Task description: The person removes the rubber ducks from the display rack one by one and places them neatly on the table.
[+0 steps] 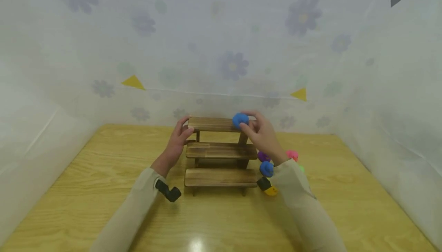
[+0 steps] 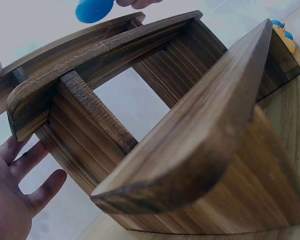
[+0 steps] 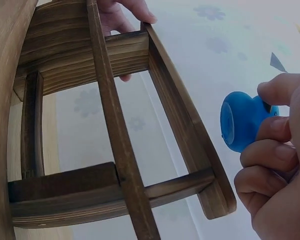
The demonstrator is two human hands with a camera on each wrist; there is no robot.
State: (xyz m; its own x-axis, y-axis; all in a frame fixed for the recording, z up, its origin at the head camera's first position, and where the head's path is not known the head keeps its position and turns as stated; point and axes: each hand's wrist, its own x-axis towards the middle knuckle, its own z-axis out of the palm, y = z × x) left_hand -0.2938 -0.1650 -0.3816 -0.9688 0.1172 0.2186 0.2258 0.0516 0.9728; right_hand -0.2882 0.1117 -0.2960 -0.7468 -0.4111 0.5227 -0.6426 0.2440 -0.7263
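Observation:
A three-tier wooden step stand stands in front of me on the table. My left hand holds the left end of its top step, thumb at the front edge. In the left wrist view, other fingers of the left hand are spread beside the stand. A blue rubber duck is pinched between the thumb and fingers of my right hand. The head view has this duck at the right end of the top step. From the right wrist, its flat base faces the stand.
Right of the stand sit more small ducks: a blue one, a purple one, a pink one and a yellow one with a black part. A green one is mostly hidden by my sleeve. Flowered white sheeting surrounds the table.

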